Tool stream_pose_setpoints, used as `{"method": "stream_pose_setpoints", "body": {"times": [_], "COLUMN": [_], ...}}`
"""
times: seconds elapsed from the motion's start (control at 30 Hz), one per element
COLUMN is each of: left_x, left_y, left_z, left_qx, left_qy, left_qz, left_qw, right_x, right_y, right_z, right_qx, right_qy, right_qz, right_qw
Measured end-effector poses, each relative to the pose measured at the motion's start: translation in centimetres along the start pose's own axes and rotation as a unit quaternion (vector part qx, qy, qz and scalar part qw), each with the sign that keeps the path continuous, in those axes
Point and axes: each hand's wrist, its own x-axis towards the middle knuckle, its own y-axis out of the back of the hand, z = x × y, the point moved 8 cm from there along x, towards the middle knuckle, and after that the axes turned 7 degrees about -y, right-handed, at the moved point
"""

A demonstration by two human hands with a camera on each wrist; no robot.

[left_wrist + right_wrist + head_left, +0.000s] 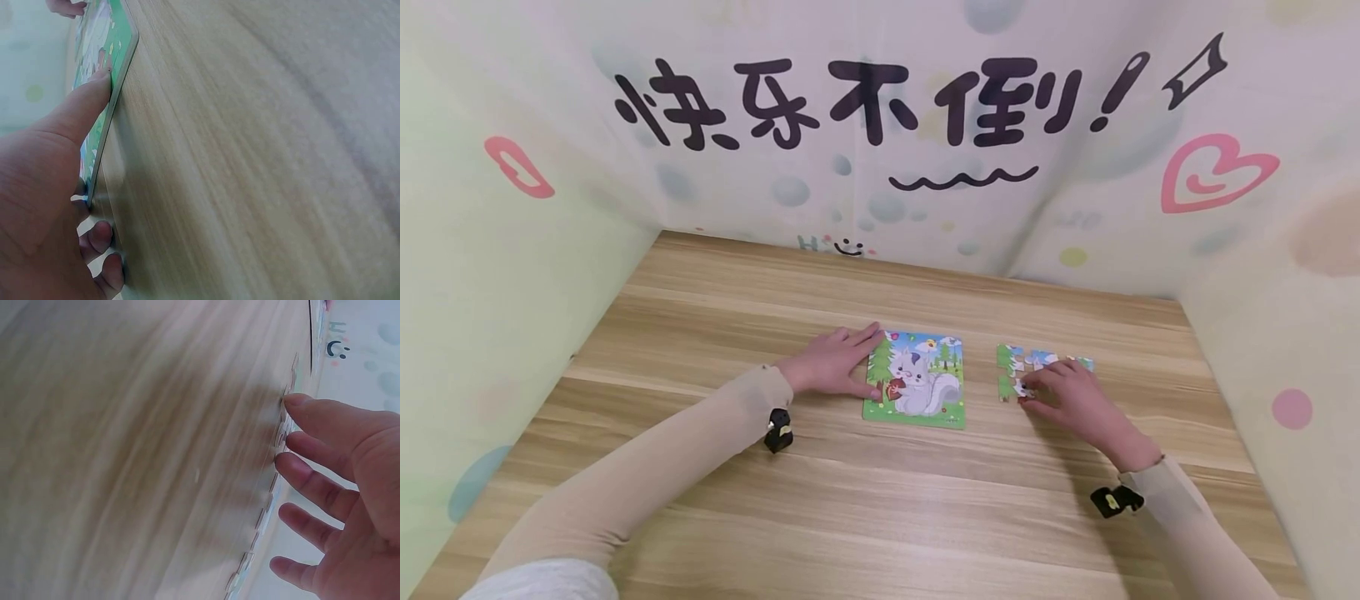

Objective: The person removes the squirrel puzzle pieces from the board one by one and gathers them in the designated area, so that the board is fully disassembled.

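Note:
A square picture puzzle board (pixel 925 412) showing a grey squirrel lies flat mid-table in the head view. My left hand (pixel 829 364) rests at its left side, thumb on the picture and the other fingers spread along the edge; the left wrist view shows the thumb (pixel 94 100) over the green rim. To the right, a group of loose jigsaw pieces (pixel 1006 389) lies partly joined. Over them my right hand (pixel 1075 402) pinches one puzzle piece between thumb and forefinger, low on the tabletop. That piece is mostly hidden by the fingers.
Both hands work over a wood-grain table (pixel 850 500). A printed cloth (pixel 880 208) with dark lettering stands along its back edge, and more pale cloth flanks both sides. Each wrist carries a small black camera (pixel 779 431).

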Motion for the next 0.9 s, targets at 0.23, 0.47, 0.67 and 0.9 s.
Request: {"method": "stream_pose_setpoints", "body": {"times": [0.23,0.47,0.67,0.9], "left_x": [-0.3,-0.4,-0.3,-0.2], "left_y": [0.2,0.4,0.3,0.4], "left_z": [0.2,0.2,-0.2,0.1], "left_qx": [0.007,0.015,0.008,0.002], "left_qy": [0.000,-0.003,-0.004,-0.009], "left_qz": [-0.002,-0.007,-0.007,-0.010], "left_qw": [1.0000,0.9999,0.9999,0.9999], "right_x": [0.1,0.6,1.9,4.0], "right_y": [0.4,0.2,-0.1,-1.3], "right_z": [-0.4,-2.1,-4.7,-7.8], "right_qx": [0.016,0.004,0.010,0.019], "right_qy": [-0.004,0.014,0.046,0.069], "right_qz": [0.006,0.004,0.018,0.000], "right_qw": [0.9998,0.9999,0.9987,0.9974]}}
